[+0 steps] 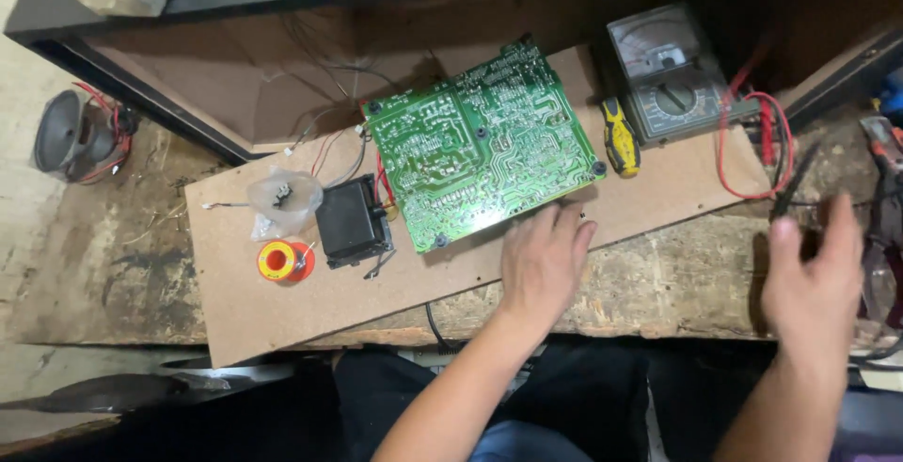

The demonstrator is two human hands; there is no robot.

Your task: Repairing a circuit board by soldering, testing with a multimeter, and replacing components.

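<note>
The green circuit board [482, 144] lies solder side up at the middle of the hardboard sheet [282, 316], tilted, its wires running off at nine o'clock to a black transformer block [351, 222]. It looks light and stiff but fragile (sharp solder points, thin traces), so the bare edges or screw corners seem the safest places to take hold.

The left hand [543, 264] rests flat on the sheet at about five o'clock from the board, fingers together and extended, tips just at the board's lower edge, holding nothing. The right hand [815, 283], well off at three o'clock, is loosely spread over dark probe leads; whether it grips one I cannot tell.

Beyond the board at two o'clock sit a yellow-handled screwdriver [620, 137] and an analog multimeter [666, 71]; a solder spool [279, 261] lies at eight o'clock.
</note>
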